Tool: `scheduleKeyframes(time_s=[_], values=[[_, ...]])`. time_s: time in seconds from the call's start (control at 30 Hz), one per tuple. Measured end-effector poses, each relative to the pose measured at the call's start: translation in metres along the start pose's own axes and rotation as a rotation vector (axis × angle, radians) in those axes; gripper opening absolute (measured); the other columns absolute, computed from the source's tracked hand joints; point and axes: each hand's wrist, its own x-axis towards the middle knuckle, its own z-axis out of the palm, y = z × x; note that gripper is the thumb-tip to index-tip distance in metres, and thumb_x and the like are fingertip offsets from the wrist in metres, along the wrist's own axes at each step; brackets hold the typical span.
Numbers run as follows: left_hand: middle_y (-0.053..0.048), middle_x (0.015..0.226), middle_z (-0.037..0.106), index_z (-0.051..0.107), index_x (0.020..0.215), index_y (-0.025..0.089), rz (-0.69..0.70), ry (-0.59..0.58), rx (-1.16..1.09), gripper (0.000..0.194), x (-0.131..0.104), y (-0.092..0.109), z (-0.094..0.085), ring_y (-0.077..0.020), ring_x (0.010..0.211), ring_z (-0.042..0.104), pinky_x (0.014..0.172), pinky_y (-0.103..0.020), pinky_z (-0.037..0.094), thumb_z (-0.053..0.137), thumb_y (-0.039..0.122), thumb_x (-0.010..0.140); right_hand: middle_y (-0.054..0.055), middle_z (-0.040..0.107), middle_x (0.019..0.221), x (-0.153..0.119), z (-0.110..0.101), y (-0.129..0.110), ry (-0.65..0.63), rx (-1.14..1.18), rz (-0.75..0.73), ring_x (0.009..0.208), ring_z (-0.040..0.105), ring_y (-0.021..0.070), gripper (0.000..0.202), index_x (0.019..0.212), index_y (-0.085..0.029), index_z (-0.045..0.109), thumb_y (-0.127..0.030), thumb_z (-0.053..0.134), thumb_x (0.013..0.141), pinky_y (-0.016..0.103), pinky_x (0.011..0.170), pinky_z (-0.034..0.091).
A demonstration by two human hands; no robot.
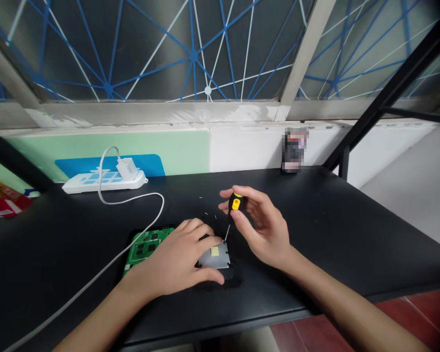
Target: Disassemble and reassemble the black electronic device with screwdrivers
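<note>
A short screwdriver (236,203) with a black and yellow handle is held by my right hand (266,225), the fingers closed around its top. Its thin shaft slants down to the upper right corner of a grey metal plate (220,259) that bears a small yellowish pad. My left hand (185,256) lies spread over the device, thumb and fingers apart around the plate. Left of that hand a green circuit board (146,247) shows within a black casing; its middle is hidden under the hand. Several tiny light slivers, perhaps screws (206,213), lie behind the device.
A white power strip (104,181) with a plugged-in charger (127,168) stands at the back left. Its white cable (95,274) runs across the black table (337,234) toward the front left. A red packet (5,198) lies far left; a pixelated dark object (295,150) leans against the wall.
</note>
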Motion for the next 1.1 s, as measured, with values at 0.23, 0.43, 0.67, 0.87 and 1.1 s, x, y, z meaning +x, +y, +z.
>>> scheduleKeyframes(time_s=[0.23, 0.43, 0.67, 0.87, 1.1], values=[[-0.009, 0.137, 0.053, 0.053, 0.139, 0.029, -0.038, -0.014, 0.005, 0.076, -0.005, -0.001, 0.001, -0.0348, 0.125, 0.048, 0.109, -0.053, 0.039, 0.077, 0.066, 0.077, 0.006, 0.063, 0.116, 0.002, -0.001, 0.003, 0.001, -0.015, -0.075, 0.097, 0.070, 0.0190, 0.051, 0.132, -0.031, 0.055, -0.010, 0.069, 0.088, 0.038, 0.082, 0.063], [-0.016, 0.151, 0.041, 0.030, 0.155, 0.024, -0.113, -0.130, 0.020, 0.119, -0.016, -0.007, 0.001, -0.0431, 0.139, 0.036, 0.116, -0.063, 0.027, 0.082, 0.072, 0.060, 0.004, 0.062, 0.107, 0.003, 0.002, 0.005, 0.079, -0.049, -0.065, 0.094, 0.065, 0.0198, 0.037, 0.117, -0.032, 0.064, -0.016, 0.074, 0.085, 0.042, 0.082, 0.062], [-0.017, 0.148, 0.042, 0.027, 0.155, 0.018, -0.191, -0.200, 0.041, 0.111, -0.018, -0.006, -0.005, -0.0407, 0.139, 0.038, 0.115, -0.058, 0.030, 0.081, 0.061, 0.068, 0.006, 0.069, 0.118, 0.001, 0.004, 0.001, 0.030, 0.128, 0.007, 0.099, 0.070, 0.0184, 0.026, 0.127, -0.028, 0.054, -0.022, 0.047, 0.102, 0.042, 0.087, 0.060], [-0.017, 0.147, 0.043, 0.028, 0.155, 0.018, -0.185, -0.194, 0.021, 0.112, -0.016, -0.008, -0.004, -0.0408, 0.139, 0.038, 0.115, -0.058, 0.030, 0.082, 0.061, 0.067, 0.002, 0.058, 0.104, 0.006, 0.004, 0.004, 0.159, 0.043, -0.082, 0.087, 0.065, 0.0149, 0.032, 0.112, -0.028, 0.062, -0.014, 0.073, 0.085, 0.034, 0.077, 0.058], [-0.014, 0.136, 0.048, 0.035, 0.152, 0.018, -0.163, -0.171, -0.013, 0.111, -0.014, -0.008, -0.004, -0.0384, 0.127, 0.046, 0.111, -0.055, 0.037, 0.086, 0.060, 0.063, 0.006, 0.070, 0.119, -0.003, 0.002, -0.001, 0.077, 0.049, 0.013, 0.095, 0.071, 0.0193, 0.032, 0.132, -0.030, 0.055, -0.023, 0.044, 0.103, 0.042, 0.083, 0.059]])
